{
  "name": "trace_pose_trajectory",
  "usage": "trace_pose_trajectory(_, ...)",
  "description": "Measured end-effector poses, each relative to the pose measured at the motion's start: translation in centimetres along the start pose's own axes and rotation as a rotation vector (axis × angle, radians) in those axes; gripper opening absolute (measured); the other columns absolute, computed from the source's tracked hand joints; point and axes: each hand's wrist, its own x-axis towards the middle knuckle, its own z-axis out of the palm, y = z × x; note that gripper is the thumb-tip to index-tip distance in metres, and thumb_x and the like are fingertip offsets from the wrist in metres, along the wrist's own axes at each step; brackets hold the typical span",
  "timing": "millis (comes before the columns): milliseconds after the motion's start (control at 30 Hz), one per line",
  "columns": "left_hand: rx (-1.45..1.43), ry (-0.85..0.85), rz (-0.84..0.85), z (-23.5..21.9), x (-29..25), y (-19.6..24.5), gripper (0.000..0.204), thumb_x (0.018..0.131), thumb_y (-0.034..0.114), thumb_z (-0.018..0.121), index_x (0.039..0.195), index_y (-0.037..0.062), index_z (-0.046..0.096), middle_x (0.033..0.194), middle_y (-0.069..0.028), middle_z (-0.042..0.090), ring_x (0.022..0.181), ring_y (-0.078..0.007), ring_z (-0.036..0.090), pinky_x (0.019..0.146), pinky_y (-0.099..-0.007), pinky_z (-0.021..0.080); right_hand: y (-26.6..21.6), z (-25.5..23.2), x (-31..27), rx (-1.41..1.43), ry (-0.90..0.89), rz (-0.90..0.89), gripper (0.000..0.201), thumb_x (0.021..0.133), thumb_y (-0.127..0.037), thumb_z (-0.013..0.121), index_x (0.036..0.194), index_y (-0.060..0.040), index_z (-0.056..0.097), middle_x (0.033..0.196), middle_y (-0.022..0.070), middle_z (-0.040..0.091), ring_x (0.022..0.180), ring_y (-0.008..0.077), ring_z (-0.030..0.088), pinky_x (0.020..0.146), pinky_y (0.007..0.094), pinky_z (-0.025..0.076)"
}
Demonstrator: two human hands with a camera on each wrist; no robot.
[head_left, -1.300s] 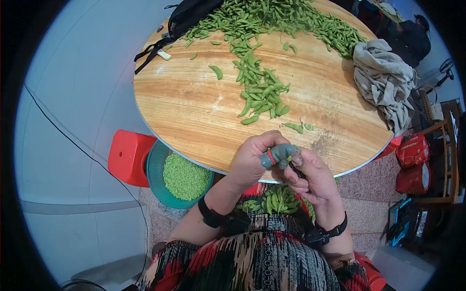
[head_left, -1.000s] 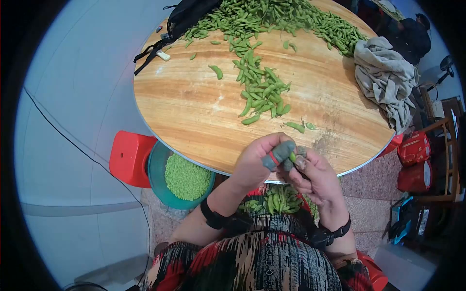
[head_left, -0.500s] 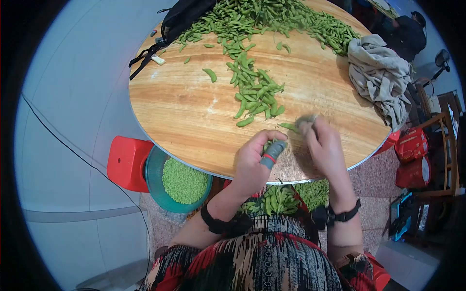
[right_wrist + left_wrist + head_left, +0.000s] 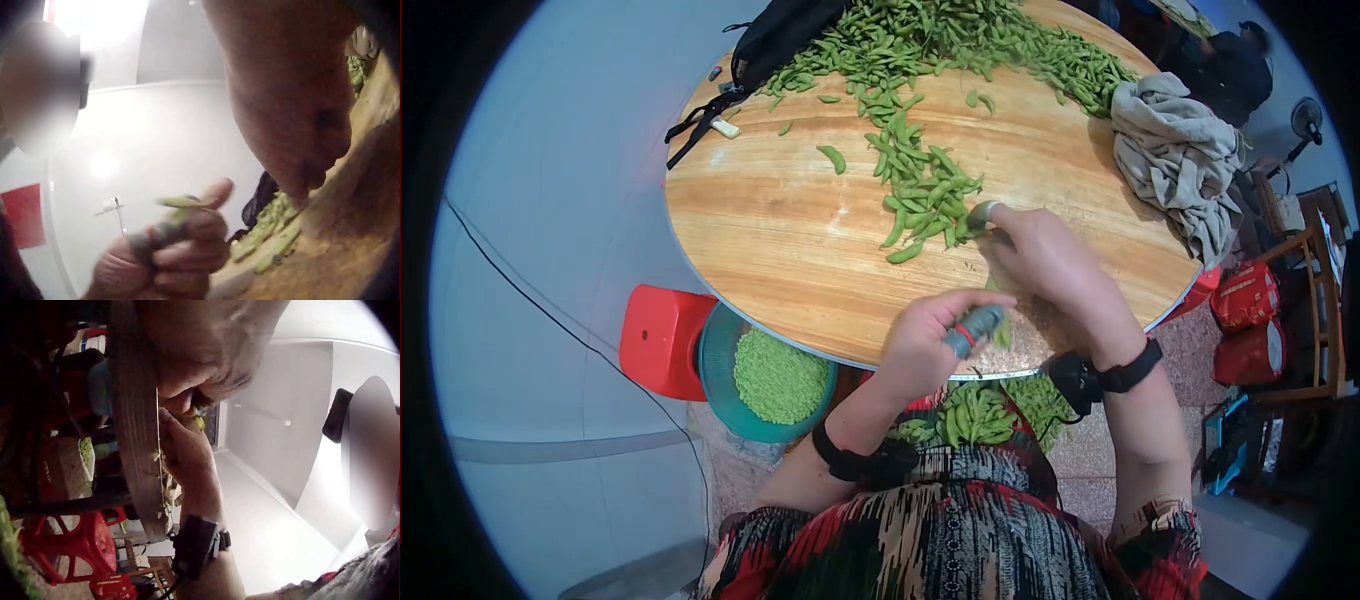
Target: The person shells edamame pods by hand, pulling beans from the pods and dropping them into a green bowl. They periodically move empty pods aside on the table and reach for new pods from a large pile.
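Above the near edge of the table, my left hand pinches a green soybean pod between thumb and fingers. Grey wraps cover some of its fingers, one with a red band. My right hand reaches forward over the wood, its grey-covered fingertip right at the near right edge of a small heap of soybean pods. I cannot tell whether its fingers hold a pod, as the back of the hand hides them. More pods lie in the person's lap.
A big pod pile covers the far side of the round wooden table. A grey cloth lies at right, a black bag at far left. Below left stand a red stool and a teal basket of shelled beans.
The hands were together at a pod near the table edge, then parted. My right hand has moved forward and left to the small heap; my left stays near the edge.
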Motion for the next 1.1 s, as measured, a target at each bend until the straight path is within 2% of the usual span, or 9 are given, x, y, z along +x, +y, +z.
trace_pose_trajectory(67, -0.031, -0.022, -0.039, 0.2, 0.1, 0.3, 0.029, 0.086, 0.0, 0.05, 0.114, 0.0014, 0.056, 0.085, 0.0016, 0.054, 0.06, -0.0032, 0.045, 0.054, -0.0171, 0.037, 0.2, 0.4, 0.2, -0.04, -0.007, -0.027, 0.018, 0.078, -0.017, 0.057, 0.09, -0.0034, 0.056, 0.07, 0.021, 0.059, 0.069, 0.0388, 0.057, 0.061, 0.0465, 0.045)
trace_pose_trajectory(167, 0.068, 0.2, 0.044, 0.8, 0.4, 0.3, 0.026, 0.086, 0.003, 0.053, 0.112, 0.0009, 0.057, 0.082, 0.0026, 0.053, 0.062, -0.003, 0.045, 0.055, -0.0164, 0.037, 0.1, 0.9, -1.6, -0.087, 0.039, -0.02, 0.018, 0.078, -0.015, 0.059, 0.089, -0.0018, 0.056, 0.068, 0.021, 0.058, 0.063, 0.0367, 0.057, 0.058, 0.0433, 0.046)
trace_pose_trajectory(233, -0.014, 0.376, 0.23, 1.1, 1.1, -0.1, 0.026, 0.085, 0.003, 0.053, 0.111, 0.0009, 0.056, 0.079, 0.0028, 0.051, 0.064, -0.0026, 0.044, 0.054, -0.016, 0.036, 0.0, 1.2, -3.2, 0.391, 0.196, 0.063, 0.015, 0.081, -0.014, 0.061, 0.086, -0.0012, 0.057, 0.061, 0.0125, 0.058, 0.054, 0.0227, 0.056, 0.051, 0.0338, 0.044)
trace_pose_trajectory(267, -0.015, 0.377, 0.226, 1.0, 1.1, -0.1, 0.026, 0.085, 0.003, 0.053, 0.111, 0.0009, 0.056, 0.079, 0.0028, 0.051, 0.064, -0.0026, 0.044, 0.054, -0.016, 0.036, -0.4, 1.4, -4.0, 0.392, 0.194, 0.066, 0.015, 0.081, -0.014, 0.061, 0.086, -0.0012, 0.057, 0.061, 0.0125, 0.058, 0.054, 0.0227, 0.056, 0.051, 0.0338, 0.044)
trace_pose_trajectory(333, -0.056, 0.267, 0.213, 0.7, 1.0, 0.0, 0.023, 0.085, 0.002, 0.053, 0.108, 0.0007, 0.056, 0.082, 0.0008, 0.053, 0.067, -0.0024, 0.045, 0.054, -0.0158, 0.034, -2.2, 1.1, -5.2, 0.996, 0.038, 0.324, 0.015, 0.084, -0.016, 0.062, 0.084, -0.0017, 0.057, 0.059, 0.0004, 0.053, 0.054, 0.0076, 0.048, 0.048, 0.0235, 0.038)
trace_pose_trajectory(367, -0.052, 0.266, 0.211, 0.5, 0.9, 0.0, 0.023, 0.085, 0.002, 0.053, 0.108, 0.0007, 0.056, 0.082, 0.0008, 0.053, 0.067, -0.0024, 0.045, 0.054, -0.0158, 0.034, -3.0, 0.8, -5.6, 0.995, 0.006, 0.356, 0.016, 0.087, -0.017, 0.058, 0.081, -0.0029, 0.057, 0.061, -0.0047, 0.05, 0.057, 0.0024, 0.045, 0.048, 0.0198, 0.035)
trace_pose_trajectory(567, -0.288, 0.219, 0.146, -0.2, 0.3, -0.6, 0.015, 0.084, 0.003, 0.053, 0.099, 0.0015, 0.055, 0.091, -0.0026, 0.056, 0.071, -0.0036, 0.048, 0.057, -0.0152, 0.035, -4.3, 0.7, -7.0, 1.27, -0.119, 0.429, 0.026, 0.094, -0.023, 0.045, 0.078, -0.0042, 0.051, 0.059, -0.003, 0.046, 0.052, 0.0052, 0.041, 0.048, 0.0196, 0.032)
trace_pose_trajectory(833, -0.036, 0.254, 0.124, 0.1, 0.4, -1.1, 0.013, 0.085, 0.001, 0.049, 0.097, 0.0021, 0.053, 0.091, -0.0005, 0.054, 0.079, -0.0061, 0.052, 0.071, -0.0188, 0.043, -4.5, 0.9, -7.8, 1.434, -0.223, 0.419, 0.025, 0.096, -0.02, 0.039, 0.08, -0.0041, 0.05, 0.058, -0.0027, 0.044, 0.049, 0.0052, 0.037, 0.044, 0.0197, 0.028)
trace_pose_trajectory(1100, -0.179, 0.173, 0.167, 0.1, 0.2, 0.1, 0.007, 0.084, 0.005, 0.054, 0.09, 0.003, 0.055, 0.085, 0.0001, 0.052, 0.072, -0.0051, 0.048, 0.061, -0.0172, 0.038, -5.3, 1.3, -7.4, 1.498, -0.177, 0.425, 0.016, 0.095, -0.014, 0.04, 0.089, -0.0034, 0.05, 0.061, -0.0018, 0.044, 0.045, 0.0024, 0.032, 0.04, 0.0163, 0.024)
